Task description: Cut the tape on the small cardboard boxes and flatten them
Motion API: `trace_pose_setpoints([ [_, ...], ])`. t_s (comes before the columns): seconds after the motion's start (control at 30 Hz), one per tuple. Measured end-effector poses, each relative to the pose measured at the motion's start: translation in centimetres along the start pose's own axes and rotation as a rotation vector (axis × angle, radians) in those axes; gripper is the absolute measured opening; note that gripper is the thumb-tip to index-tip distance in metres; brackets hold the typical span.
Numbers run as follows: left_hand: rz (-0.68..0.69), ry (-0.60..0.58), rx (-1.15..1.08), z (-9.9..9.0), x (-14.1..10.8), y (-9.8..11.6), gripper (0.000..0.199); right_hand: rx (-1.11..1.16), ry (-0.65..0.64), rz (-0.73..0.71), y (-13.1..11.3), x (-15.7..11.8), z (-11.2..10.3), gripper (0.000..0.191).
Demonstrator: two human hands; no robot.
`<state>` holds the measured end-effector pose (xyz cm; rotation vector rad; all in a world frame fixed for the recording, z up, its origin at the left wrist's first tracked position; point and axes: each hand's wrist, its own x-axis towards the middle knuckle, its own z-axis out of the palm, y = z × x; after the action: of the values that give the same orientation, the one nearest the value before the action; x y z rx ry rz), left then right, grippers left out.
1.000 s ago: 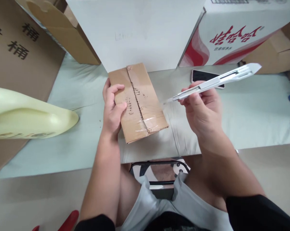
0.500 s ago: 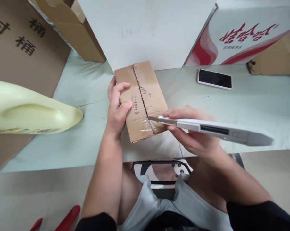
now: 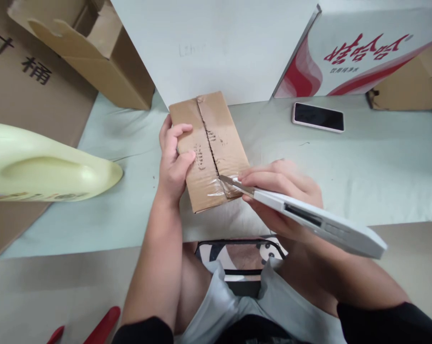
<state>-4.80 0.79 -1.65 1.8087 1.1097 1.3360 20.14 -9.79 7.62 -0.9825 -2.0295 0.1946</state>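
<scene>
A small brown cardboard box (image 3: pixel 206 148) sits tilted on the pale green cloth, a dark slit running along its top seam. Clear, shiny tape covers the seam's near end. My left hand (image 3: pixel 174 157) grips the box's left side, thumb and index finger on the top face. In my right hand (image 3: pixel 285 191) is a white utility knife (image 3: pixel 309 215), its blade extended. The blade tip touches the seam where the slit meets the tape. Part of my right palm is hidden behind the knife's handle.
A phone (image 3: pixel 319 117) lies to the right on the cloth (image 3: pixel 380 157). A pale yellow bottle (image 3: pixel 54 165) juts in from the left. An open carton (image 3: pixel 119 67), a white box (image 3: pixel 216 48) and a red-and-white printed box (image 3: pixel 362 57) line the back.
The knife's handle end has swung down towards me and slightly left, with my right hand turning along. Its tip stays at the seam. The small box and my left hand barely shift.
</scene>
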Motion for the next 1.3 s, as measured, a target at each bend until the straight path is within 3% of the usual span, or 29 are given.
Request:
trace_pose_setpoints([
  [0.3, 0.021, 0.012, -0.036, 0.3, -0.2, 0.1, 0.046, -0.148, -0.02, -0.071, -0.9, 0.0, 0.2, 0.017],
  [0.7, -0.004, -0.012, -0.004, 0.2, -0.3, 0.5, 0.046, -0.042, -0.027, -0.052, -0.8, -0.1, 1.4, 0.012],
  [0.9, 0.003, -0.005, -0.006, 0.1, -0.3, 0.3, 0.049, 0.018, 0.025, 0.021, -0.1, -0.5, 2.3, 0.021],
  [1.1, -0.009, -0.01, -0.007, 0.2, -0.4, 0.6, 0.044, -0.004, 0.029, 0.003, -0.1, -0.6, 2.7, 0.008],
  [1.3, 0.012, -0.008, 0.003, 0.3, -0.4, 0.6, 0.043, 0.001, 0.092, 0.009, -0.2, -0.7, 3.1, 0.008],
])
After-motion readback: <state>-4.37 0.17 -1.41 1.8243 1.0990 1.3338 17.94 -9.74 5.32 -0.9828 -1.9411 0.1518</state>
